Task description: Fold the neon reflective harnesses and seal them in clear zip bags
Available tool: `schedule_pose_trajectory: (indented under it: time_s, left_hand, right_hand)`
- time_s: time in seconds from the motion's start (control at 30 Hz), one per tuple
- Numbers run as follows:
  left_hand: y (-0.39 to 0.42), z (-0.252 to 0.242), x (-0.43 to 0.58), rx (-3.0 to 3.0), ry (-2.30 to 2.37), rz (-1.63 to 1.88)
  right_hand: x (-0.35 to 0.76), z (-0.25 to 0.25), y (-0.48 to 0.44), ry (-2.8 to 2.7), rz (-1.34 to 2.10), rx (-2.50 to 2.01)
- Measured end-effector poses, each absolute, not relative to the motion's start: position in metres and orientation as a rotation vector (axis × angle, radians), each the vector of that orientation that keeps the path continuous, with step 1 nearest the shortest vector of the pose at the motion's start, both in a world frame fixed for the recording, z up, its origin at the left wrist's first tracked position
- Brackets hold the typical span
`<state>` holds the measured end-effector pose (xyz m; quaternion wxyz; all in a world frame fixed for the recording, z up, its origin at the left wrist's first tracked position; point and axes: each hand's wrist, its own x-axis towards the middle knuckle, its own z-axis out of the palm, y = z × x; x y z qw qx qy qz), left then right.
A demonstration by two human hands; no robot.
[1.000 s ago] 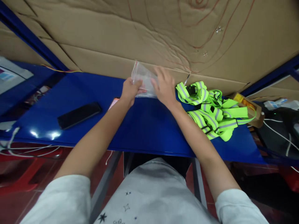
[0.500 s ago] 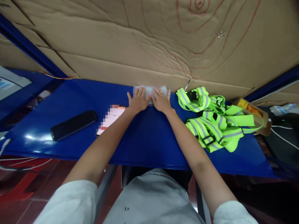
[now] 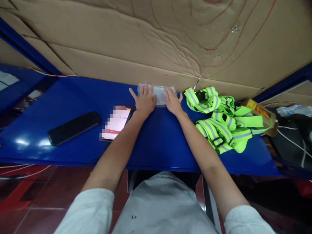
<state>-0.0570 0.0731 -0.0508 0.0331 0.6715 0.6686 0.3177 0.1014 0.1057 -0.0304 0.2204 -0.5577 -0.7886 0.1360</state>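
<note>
Lowered bag (image 3: 159, 93) lies flat under spread fingers (image 3: 145, 92)

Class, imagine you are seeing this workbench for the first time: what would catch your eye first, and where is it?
The heap of neon-green reflective straps on the right of the blue table stands out first. Next, the left hand and right hand lie flat, side by side, on a clear plastic bag at the table's far edge, by the cardboard wall.
</note>
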Motion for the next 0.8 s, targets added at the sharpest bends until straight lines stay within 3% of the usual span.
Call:
schedule_pose_trajectory:
  time_s: [0.13,0.33,0.57,0.8]
  left_hand:
    - [0.066,-0.042,-0.056,2.027,1.934,1.276]
    - [0.061,-0.022,-0.045,2.009,1.872,1.342]
    - [0.013,-0.004,0.020,2.323,1.511,0.968]
    - [-0.040,-0.015,0.116,2.468,1.280,0.574]
  right_hand:
    - [0.113,-0.009,0.064,-2.016,0.310,-1.462]
    - [0.194,0.009,-0.078,-2.422,0.192,-1.154]
    - [0.302,-0.009,-0.142,-1.892,-0.257,-1.526]
    - [0.305,-0.034,-0.145,-1.981,-0.293,-1.666]
